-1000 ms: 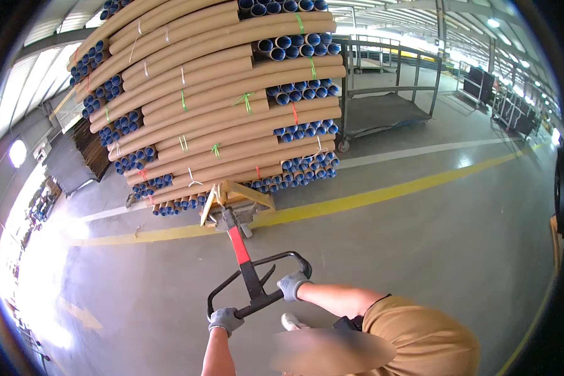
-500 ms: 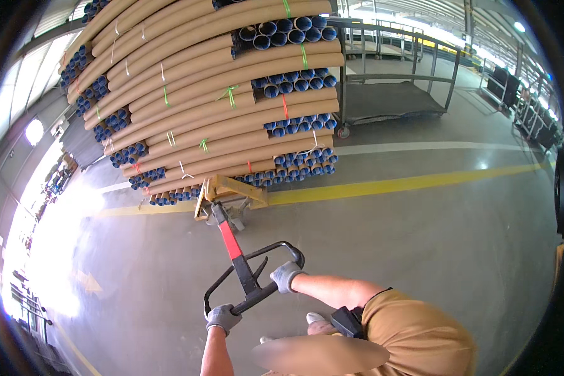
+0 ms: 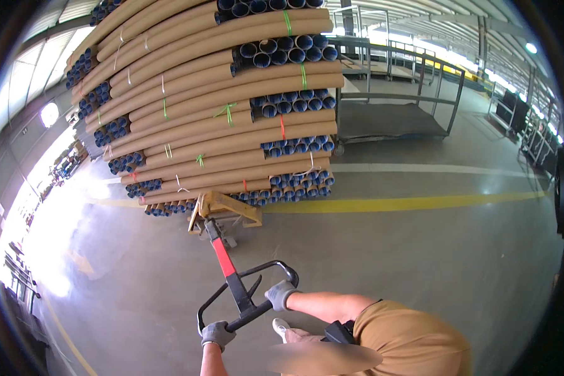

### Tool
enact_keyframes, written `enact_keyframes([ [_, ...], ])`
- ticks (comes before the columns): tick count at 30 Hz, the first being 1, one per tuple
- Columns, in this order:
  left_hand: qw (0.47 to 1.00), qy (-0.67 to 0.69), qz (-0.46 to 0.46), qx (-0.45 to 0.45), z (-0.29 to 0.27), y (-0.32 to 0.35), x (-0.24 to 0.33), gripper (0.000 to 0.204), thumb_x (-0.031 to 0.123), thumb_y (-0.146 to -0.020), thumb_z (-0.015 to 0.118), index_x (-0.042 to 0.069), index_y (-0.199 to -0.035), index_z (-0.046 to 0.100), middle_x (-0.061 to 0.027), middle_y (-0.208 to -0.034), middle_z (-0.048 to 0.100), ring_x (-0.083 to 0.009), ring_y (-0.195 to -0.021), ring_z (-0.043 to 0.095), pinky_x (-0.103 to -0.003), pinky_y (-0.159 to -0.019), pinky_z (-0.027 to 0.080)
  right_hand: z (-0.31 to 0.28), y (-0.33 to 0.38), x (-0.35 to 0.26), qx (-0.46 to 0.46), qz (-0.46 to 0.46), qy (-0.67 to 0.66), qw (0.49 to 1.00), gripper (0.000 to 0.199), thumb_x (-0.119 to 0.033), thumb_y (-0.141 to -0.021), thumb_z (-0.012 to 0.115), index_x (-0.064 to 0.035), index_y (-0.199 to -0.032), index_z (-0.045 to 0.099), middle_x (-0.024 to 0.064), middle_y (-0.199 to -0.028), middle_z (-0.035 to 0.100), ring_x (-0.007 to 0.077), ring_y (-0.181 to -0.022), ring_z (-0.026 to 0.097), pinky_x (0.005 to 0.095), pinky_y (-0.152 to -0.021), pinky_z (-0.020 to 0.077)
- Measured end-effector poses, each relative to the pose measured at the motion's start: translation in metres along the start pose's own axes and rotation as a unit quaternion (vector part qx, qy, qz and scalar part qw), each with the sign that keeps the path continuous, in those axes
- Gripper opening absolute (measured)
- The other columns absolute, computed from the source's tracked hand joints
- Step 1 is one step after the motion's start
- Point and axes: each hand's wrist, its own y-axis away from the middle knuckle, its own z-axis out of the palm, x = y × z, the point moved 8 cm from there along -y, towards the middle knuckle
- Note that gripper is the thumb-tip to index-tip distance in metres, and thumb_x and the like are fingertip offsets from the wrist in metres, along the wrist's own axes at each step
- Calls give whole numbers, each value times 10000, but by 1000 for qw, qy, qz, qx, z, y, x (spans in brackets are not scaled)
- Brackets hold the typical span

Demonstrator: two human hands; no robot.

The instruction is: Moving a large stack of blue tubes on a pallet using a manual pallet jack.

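A tall stack of long tan cardboard tubes [image 3: 219,113] with blue tube ends rides on a yellow pallet jack [image 3: 224,210]. Its red-and-black tiller [image 3: 227,266] slants toward me and ends in a black loop handle [image 3: 247,301]. My left hand [image 3: 217,334], in a grey glove, is closed around the near left part of that loop. My right hand [image 3: 279,295], also gloved, grips the loop's right side. Both forearms come in from the lower edge, beside my tan shirt.
The floor is smooth grey concrete with a yellow line [image 3: 413,203] and a white line [image 3: 432,168] running across. A grey metal cage trolley [image 3: 395,94] stands behind the stack on the right. Racks line the far right and left edges.
The stack and pallet jack sit closer and larger in view, shifted slightly to the right. Both hands have kept their grip on the loop handle.
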Motion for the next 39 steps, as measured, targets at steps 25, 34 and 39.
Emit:
enact_keyframes([
  [25, 990, 112, 35, 73, -75, 26, 47, 246, 381, -698, 579, 159, -752, 669, -129, -744, 645, -333, -711, 618, -432, -659, 485, -61, 8, 25, -55, -228, -114, 965, 313, -353, -681, 631, -136, -906, 640, 119, -849, 652, 306, -843, 619, 431, -720, 476],
  [34, 977, 132, 44, 163, -130, 41, 52, 184, 315, -646, 678, 141, -649, 618, -125, -608, 594, -340, -601, 580, -412, -553, 451, -280, -33, 233, 388, -106, -154, 902, 399, -409, -768, 607, -80, -992, 597, 152, -942, 616, 307, -891, 592, 399, -778, 472],
  [39, 963, 136, -17, 233, -175, 47, 62, 124, 212, -632, 698, 119, -656, 618, -117, -612, 583, -336, -586, 564, -414, -553, 448, -441, 43, 432, 720, 64, -144, 676, 383, -310, -758, 632, -59, -1045, 594, 186, -966, 627, 322, -934, 596, 387, -823, 465],
])
